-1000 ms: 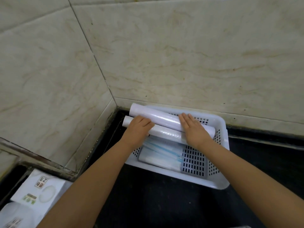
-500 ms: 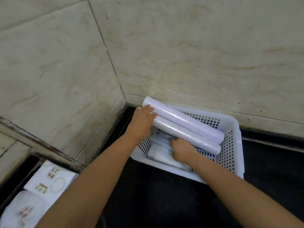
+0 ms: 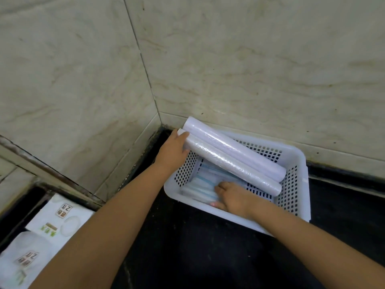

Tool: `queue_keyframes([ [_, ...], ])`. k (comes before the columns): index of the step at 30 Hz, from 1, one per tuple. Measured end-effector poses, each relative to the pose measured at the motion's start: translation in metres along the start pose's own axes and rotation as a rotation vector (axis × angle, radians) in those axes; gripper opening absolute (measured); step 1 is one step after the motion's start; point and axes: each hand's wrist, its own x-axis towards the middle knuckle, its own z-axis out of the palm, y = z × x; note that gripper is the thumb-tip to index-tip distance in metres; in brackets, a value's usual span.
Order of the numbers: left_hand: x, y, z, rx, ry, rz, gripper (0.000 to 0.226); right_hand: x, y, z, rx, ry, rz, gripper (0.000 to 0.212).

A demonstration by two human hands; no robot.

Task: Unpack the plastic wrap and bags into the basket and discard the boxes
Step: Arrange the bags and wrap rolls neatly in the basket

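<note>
A white perforated basket (image 3: 295,195) sits on the black counter in the wall corner. Two pale rolls of plastic wrap lie side by side across its top, the nearer roll (image 3: 229,161) and the farther roll (image 3: 235,149), their left ends jutting past the rim. My left hand (image 3: 174,151) grips the left end of the nearer roll. Under the rolls lies a flat stack of clear bags with blue strips (image 3: 205,184). My right hand (image 3: 233,198) reaches over the front rim and closes on the stack.
Tiled walls meet in a corner just behind the basket. Two white boxes with green print (image 3: 56,220), (image 3: 25,259) lie at the lower left, below the counter edge. Black counter (image 3: 187,257) stretches in front of and to the right of the basket.
My right hand left the rolls and dropped into the basket onto the bags. The left hand stayed on the roll end. The view swung left, so the basket sits further right.
</note>
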Motion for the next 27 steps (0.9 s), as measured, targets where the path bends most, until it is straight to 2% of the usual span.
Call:
queue_keyframes([
  [2,0.0,0.0,-0.001,-0.02,-0.044,-0.01,0.053,0.003,0.002,0.0,0.101,0.007,0.005,0.059],
  [5,-0.003,0.0,-0.001,-0.054,-0.063,-0.032,0.055,0.015,-0.001,-0.005,0.298,0.21,0.066,0.048],
  [6,-0.005,0.001,0.0,-0.066,-0.051,-0.047,0.056,0.023,-0.003,-0.007,0.332,0.232,0.108,0.046],
  [9,-0.008,0.005,0.002,-0.116,-0.024,-0.106,0.057,0.044,-0.007,-0.008,0.261,0.16,0.245,0.043],
  [11,-0.011,0.006,0.003,-0.108,0.002,-0.114,0.057,0.053,-0.005,-0.009,0.215,0.167,0.342,0.043],
  [14,-0.019,0.004,0.005,-0.046,0.085,-0.038,0.054,0.058,-0.002,-0.009,0.237,0.203,0.434,0.036],
  [17,-0.026,0.001,0.004,-0.058,0.067,0.016,0.055,0.06,-0.003,-0.012,0.153,0.163,0.479,0.034],
  [19,-0.026,-0.002,0.003,-0.09,0.051,-0.001,0.055,0.06,-0.005,-0.013,0.132,0.229,0.508,0.028],
  [23,-0.025,-0.005,0.0,-0.078,-0.006,-0.021,0.055,0.051,-0.01,-0.013,0.199,0.359,0.424,0.018],
  [27,-0.025,0.0,0.0,-0.089,-0.018,-0.01,0.054,0.034,-0.014,-0.011,0.219,0.412,0.257,0.032],
])
